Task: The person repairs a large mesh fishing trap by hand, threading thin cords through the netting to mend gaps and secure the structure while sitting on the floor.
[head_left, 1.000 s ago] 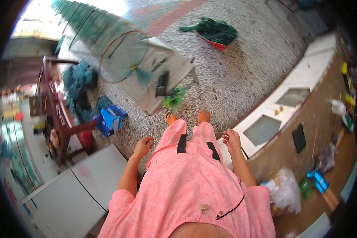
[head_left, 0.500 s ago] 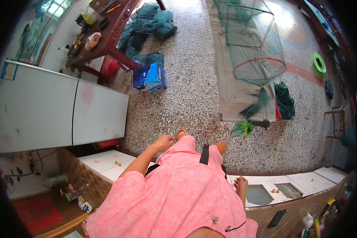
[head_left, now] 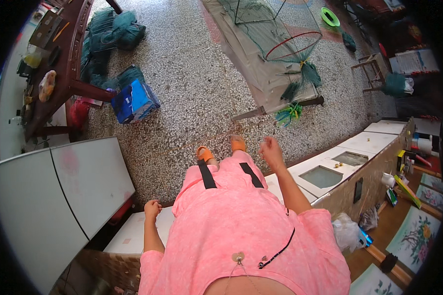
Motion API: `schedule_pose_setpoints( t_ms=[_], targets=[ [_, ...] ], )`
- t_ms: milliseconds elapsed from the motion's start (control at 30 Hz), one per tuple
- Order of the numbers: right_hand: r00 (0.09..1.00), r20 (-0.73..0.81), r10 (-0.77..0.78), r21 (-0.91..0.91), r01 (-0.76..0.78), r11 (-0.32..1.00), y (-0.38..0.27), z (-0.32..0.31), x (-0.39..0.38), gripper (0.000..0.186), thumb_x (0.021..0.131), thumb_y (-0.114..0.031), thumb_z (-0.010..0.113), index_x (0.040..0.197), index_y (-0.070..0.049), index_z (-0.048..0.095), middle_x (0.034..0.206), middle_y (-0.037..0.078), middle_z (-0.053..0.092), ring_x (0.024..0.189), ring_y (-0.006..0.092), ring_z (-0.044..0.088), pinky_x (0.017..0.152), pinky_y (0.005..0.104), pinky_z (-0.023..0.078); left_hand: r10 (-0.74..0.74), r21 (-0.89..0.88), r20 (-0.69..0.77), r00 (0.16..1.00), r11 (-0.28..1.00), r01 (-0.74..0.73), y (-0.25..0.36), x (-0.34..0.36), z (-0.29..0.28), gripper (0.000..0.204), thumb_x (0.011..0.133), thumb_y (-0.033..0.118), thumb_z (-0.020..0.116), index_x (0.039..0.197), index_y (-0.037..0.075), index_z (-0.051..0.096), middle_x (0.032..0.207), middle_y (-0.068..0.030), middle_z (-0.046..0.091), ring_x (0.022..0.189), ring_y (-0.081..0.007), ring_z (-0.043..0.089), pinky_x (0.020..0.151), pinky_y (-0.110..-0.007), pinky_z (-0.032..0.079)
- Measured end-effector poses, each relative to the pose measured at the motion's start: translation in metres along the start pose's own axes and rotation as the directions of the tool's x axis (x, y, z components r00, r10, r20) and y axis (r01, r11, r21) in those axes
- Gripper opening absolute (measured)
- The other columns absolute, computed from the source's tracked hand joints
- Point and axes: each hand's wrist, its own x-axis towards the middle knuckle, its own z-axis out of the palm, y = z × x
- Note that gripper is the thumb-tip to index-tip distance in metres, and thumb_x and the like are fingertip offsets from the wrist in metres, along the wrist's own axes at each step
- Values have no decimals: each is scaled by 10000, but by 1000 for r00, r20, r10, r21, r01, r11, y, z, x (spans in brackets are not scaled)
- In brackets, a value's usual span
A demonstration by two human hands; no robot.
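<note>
My left hand (head_left: 152,210) hangs beside my pink-clothed left leg, fingers loosely curled and holding nothing visible, near a pale low cabinet (head_left: 99,185). My right hand (head_left: 269,150) is raised beside my right leg, empty, fingers loosely bent apart, left of a white counter (head_left: 349,142) with two glass panels. My orange sandals (head_left: 205,155) stand on speckled floor. Ahead lie a grey sheet (head_left: 261,91), a green hooped net (head_left: 293,46) and a green-yellow plastic tuft (head_left: 289,114).
A dark wooden table (head_left: 91,89) with clutter is at left, by a blue box (head_left: 134,100) and bundled nets (head_left: 123,32). A green basin (head_left: 330,16) and stool (head_left: 371,73) stand at back right. Painted panels (head_left: 411,238) lie at lower right.
The view has swung to the right since half a second ago, shifting the table and floor items leftward. My right hand has risen forward; my left hand has moved back toward my side.
</note>
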Motion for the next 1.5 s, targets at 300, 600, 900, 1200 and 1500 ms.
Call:
schedule_pose_setpoints(
  t_ms=[300, 600, 900, 1200, 1500],
  targets=[
    [866, -437, -244, -435, 34, 900, -71, -47, 145, 293, 849, -233, 560, 1033, -7, 594, 998, 178, 631, 915, 342, 605, 783, 401, 473, 91, -188, 77, 993, 979, -75, 16, -4, 13, 230, 868, 73, 464, 1026, -20, 604, 730, -63, 617, 565, -120, 575, 520, -245, 480],
    [770, -634, -75, -421, -262, 869, -100, -25, 173, 255, 830, -288, 565, 981, -101, 649, 969, 163, 640, 885, 362, 591, 762, 469, 465, 109, -4, 28, 994, 994, -109, 47, 3, -18, 241, 853, 67, 465, 1020, -28, 611, 726, -86, 631, 580, -125, 588, 537, -259, 488],
    [792, -609, -32, -399, -272, 876, -118, -32, 237, 476, 816, -474, 547, 856, -21, 684, 872, 217, 644, 877, 406, 593, 723, 476, 465, 190, 287, 84, 978, 935, -206, 129, 51, -68, 232, 857, 91, 481, 1006, -12, 625, 784, -102, 657, 658, -159, 635, 602, -285, 519],
    [746, -555, 368, 103, -377, 920, -47, -47, 293, 389, 797, -269, 534, 1037, 32, 593, 797, 170, 627, 648, 303, 585, 581, 424, 452, 286, 18, 85, 954, 957, -289, 277, 117, -63, 244, 865, 113, 484, 1026, -17, 613, 804, -88, 653, 657, -132, 614, 596, -272, 498],
    [891, -177, 417, 414, -317, 853, -205, 44, 120, 130, 819, -175, 509, 825, -45, 519, 724, 98, 624, 502, 134, 564, 349, 231, 347, 482, 129, 293, 826, 836, -533, 420, 132, -38, 245, 857, 113, 526, 1055, -4, 610, 855, -109, 654, 716, -176, 632, 670, -305, 508]
  ],
)
